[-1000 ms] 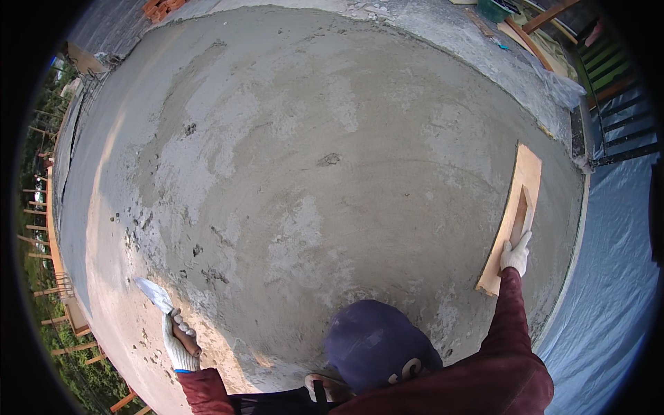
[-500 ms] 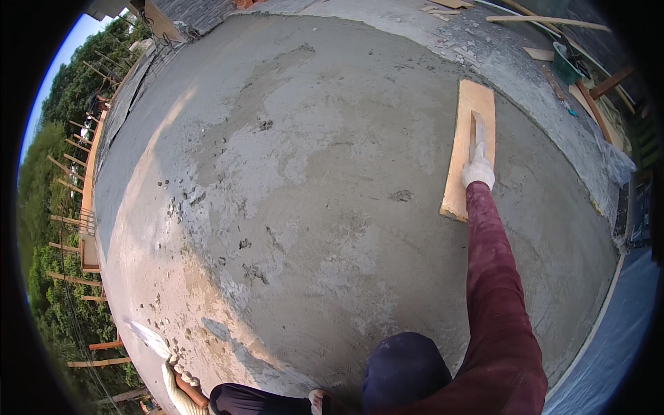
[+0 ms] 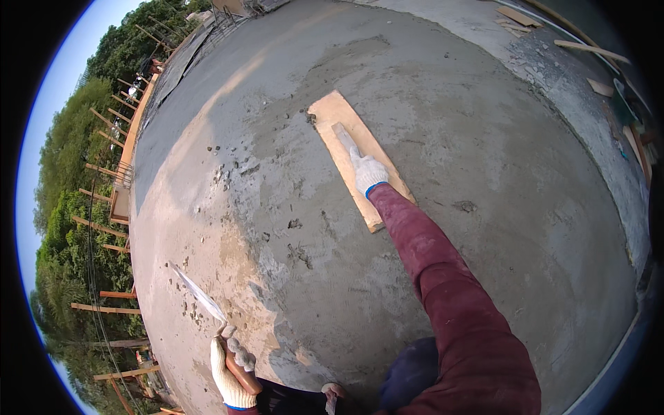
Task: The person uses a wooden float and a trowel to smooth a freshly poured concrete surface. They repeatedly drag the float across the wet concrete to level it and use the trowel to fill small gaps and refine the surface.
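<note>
My right hand (image 3: pixel 370 173), in a white knit glove, grips the handle (image 3: pixel 344 138) of a long wooden float (image 3: pixel 382 195), whose board lies on the grey wet concrete (image 3: pixel 526 221) in the upper middle. My left hand (image 3: pixel 234 366), also gloved, is closed around the wooden grip of a pointed metal trowel (image 3: pixel 197 290) at the lower left, its blade angled toward the upper left over a sunlit, lumpy patch of concrete.
A timber formwork edge with jutting battens (image 3: pixel 107 228) runs along the left, trees (image 3: pixel 66 166) beyond it. Broken pale slab (image 3: pixel 588 159), scrap boards (image 3: pixel 591 48) and a green tub (image 3: pixel 631 97) lie at the right. My foot (image 3: pixel 332 394) shows at the bottom.
My right arm has swept the float from the right side to the upper middle, turning it to slant up-left. The view has shifted, showing more trees and sky at the left.
</note>
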Available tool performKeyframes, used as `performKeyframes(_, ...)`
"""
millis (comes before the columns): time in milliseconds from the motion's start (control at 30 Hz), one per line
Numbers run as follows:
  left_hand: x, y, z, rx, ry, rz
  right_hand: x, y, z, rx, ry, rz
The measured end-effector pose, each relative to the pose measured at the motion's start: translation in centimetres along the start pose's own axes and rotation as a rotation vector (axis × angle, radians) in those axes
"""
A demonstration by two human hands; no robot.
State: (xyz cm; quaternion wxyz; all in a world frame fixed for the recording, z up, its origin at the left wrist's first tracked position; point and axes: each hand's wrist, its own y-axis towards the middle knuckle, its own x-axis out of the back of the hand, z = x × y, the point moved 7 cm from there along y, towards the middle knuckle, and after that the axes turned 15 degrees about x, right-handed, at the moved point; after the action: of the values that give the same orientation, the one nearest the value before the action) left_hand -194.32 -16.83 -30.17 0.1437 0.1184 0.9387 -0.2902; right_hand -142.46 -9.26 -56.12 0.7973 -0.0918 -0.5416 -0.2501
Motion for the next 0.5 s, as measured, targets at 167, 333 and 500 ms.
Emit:
performKeyframes(167,-4.5,2.3,1.5,0.075,0.051,0.086,-1.2,-8.6,12.1,0.367,0.100,0.268)
performKeyframes(333,0.4,3.3,3.4,0.163,0.063,-0.035,4.5,-15.7,7.1,0.421,0.000,0.240)
performKeyframes(500,-2.1,-2.9,5.2,0.553,0.092,0.250,4.9,-14.4,3.6,0.056,-0.113,0.172)
